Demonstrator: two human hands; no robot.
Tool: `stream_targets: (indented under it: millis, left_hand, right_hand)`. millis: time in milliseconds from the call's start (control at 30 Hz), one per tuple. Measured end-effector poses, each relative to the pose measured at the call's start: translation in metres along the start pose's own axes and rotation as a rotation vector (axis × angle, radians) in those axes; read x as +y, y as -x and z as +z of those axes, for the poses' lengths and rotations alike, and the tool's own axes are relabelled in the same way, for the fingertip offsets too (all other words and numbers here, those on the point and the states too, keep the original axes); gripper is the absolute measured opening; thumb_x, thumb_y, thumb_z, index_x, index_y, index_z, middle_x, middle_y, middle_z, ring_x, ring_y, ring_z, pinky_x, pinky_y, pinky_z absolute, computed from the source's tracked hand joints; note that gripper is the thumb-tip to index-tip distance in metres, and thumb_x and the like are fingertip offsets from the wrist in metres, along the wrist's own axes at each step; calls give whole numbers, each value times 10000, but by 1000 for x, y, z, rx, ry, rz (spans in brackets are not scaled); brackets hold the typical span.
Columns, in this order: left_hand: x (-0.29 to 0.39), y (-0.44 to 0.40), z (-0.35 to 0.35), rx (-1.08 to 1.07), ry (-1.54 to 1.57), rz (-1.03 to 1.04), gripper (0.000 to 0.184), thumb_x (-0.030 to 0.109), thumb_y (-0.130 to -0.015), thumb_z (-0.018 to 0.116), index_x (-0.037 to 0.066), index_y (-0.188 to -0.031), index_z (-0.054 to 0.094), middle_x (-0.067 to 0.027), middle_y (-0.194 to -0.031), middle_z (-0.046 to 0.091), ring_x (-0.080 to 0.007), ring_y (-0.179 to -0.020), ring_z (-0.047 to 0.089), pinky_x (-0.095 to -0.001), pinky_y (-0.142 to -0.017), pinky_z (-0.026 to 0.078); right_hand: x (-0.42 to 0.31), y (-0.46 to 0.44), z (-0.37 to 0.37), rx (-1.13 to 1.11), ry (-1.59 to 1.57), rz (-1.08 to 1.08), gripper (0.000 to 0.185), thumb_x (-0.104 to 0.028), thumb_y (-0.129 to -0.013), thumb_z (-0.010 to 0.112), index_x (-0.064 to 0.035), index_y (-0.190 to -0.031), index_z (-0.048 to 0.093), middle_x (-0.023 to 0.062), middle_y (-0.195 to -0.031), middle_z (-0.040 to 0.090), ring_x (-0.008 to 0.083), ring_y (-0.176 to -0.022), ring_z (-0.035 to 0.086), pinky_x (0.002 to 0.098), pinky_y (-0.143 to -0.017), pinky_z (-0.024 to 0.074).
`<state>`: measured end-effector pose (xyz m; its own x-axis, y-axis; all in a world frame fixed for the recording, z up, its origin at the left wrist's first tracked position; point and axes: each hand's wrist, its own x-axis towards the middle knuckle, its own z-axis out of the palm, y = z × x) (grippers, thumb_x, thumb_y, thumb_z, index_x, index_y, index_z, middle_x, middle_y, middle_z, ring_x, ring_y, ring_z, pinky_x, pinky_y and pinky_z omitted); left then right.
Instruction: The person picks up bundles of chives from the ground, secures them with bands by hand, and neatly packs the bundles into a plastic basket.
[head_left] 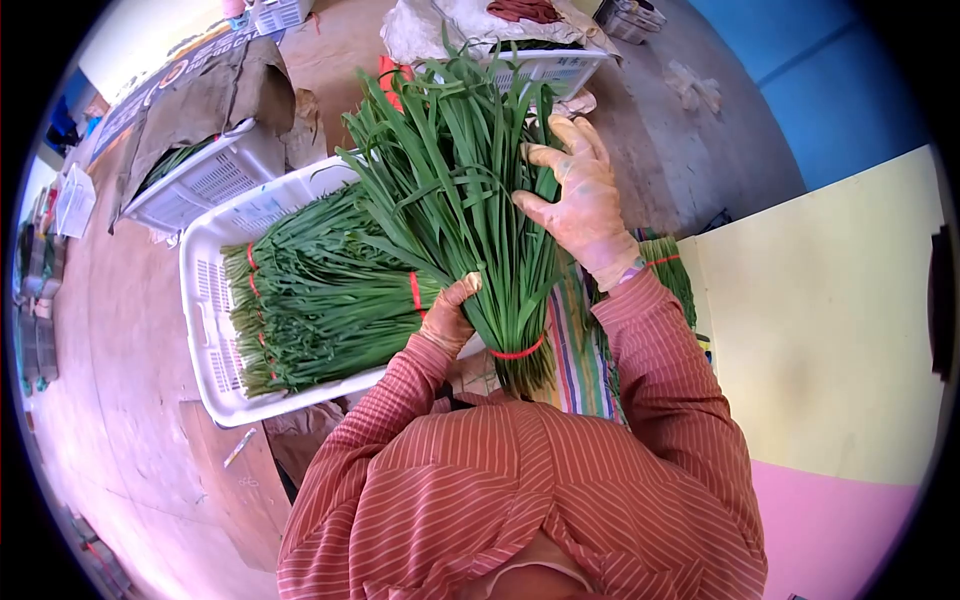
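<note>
A large bunch of long green leaves [485,200] with a red band near its stem ends stands fanned out in front of my chest. My left hand [450,315], in a thin stained glove, is closed round the lower left side of the bunch, thumb on the leaves. My right hand [580,195], gloved too, has its fingers spread and curved at the upper right edge of the leaves. Left of the bunch, a white plastic crate [207,340] holds several more banded bunches [330,300] lying on their sides.
Behind stand a cloth-covered white crate [225,180] and another white crate [560,68] under pale sacking. A striped woven sheet [578,350] and another banded bunch [668,275] are at the right, beside a pale yellow board [820,320]. A wooden board [235,480] is at lower left.
</note>
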<state>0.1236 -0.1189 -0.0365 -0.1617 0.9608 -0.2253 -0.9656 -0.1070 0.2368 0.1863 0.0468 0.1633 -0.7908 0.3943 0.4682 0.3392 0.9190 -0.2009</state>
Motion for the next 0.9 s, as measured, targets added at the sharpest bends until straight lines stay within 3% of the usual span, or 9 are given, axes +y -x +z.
stream_targets:
  millis: [33, 233, 400, 433, 533, 633, 667, 800, 900]
  left_hand:
    - [8, 1, 4, 24, -29, 18, 155, 180, -861, 624, 66, -966, 612, 6, -946, 612, -149, -904, 596, -317, -882, 477]
    - [33, 0, 13, 37, -85, 18, 96, 158, -844, 612, 84, -905, 596, 22, -928, 579, -118, -899, 567, -297, -872, 453]
    - [35, -7, 12, 81, -148, -6, 96, 153, -834, 624, 88, -900, 601, 36, -913, 594, -118, -868, 580, -298, -845, 458]
    - [33, -15, 0, 29, -176, -3, 452, 265, -844, 645, 21, -1217, 573, -98, -1170, 636, -234, -1051, 616, -379, -966, 464]
    - [29, -27, 2, -38, -222, -34, 460, 277, -849, 642, 24, -1227, 567, -93, -1179, 633, -235, -1070, 607, -385, -987, 446]
    - [26, -37, 21, 26, -208, -35, 369, 240, -867, 643, 28, -1163, 581, -58, -1091, 643, -193, -1006, 620, -356, -910, 487]
    - [25, -41, 27, 30, -222, -47, 276, 187, -881, 641, 32, -1105, 595, -26, -1024, 648, -160, -957, 626, -334, -852, 513]
    - [12, -53, 40, 49, -290, -26, 307, 165, -861, 664, 15, -1119, 591, -36, -1014, 653, -166, -936, 637, -340, -866, 522]
    - [3, -58, 51, 29, -282, -36, 333, 194, -870, 657, 24, -1150, 596, -49, -1055, 657, -178, -966, 636, -338, -882, 511]
  right_hand:
    - [-2, -6, 7, 61, -24, -2, 382, -216, -606, 829, -100, -950, 709, 137, -1287, 527, 363, -1268, 404, 441, -1022, 365]
    - [10, -25, 10, -21, -144, 89, 199, -221, -676, 790, -66, -764, 700, 128, -1164, 615, 339, -1184, 491, 395, -989, 390]
    - [26, -35, -28, -328, -613, 196, 158, -189, -767, 736, -38, -790, 696, 127, -1135, 625, 220, -1014, 599, 298, -886, 448]
    - [27, -35, -38, -418, -806, 336, 147, -173, -773, 727, -33, -808, 700, 121, -1148, 621, 194, -1022, 592, 283, -880, 452]
    - [41, -34, -57, -554, -1066, 506, 152, -139, -781, 705, -1, -843, 707, 118, -1210, 594, 165, -1048, 579, 255, -871, 463]
    - [65, -35, -66, -315, -246, -179, 180, -155, -748, 723, 21, -763, 691, 168, -1252, 562, 283, -1197, 494, 358, -982, 406]
    - [70, -33, -68, -313, -252, -183, 180, -155, -748, 723, 21, -763, 691, 168, -1252, 562, 283, -1197, 494, 358, -982, 406]
    - [79, -27, -84, -305, -98, -353, 150, -148, -738, 717, -3, -772, 700, 139, -1274, 556, 304, -1230, 460, 388, -1012, 377]
    - [90, -15, -95, -462, -811, 129, 197, -127, -762, 652, -17, -904, 732, 110, -1267, 565, 220, -1200, 486, 342, -1007, 383]
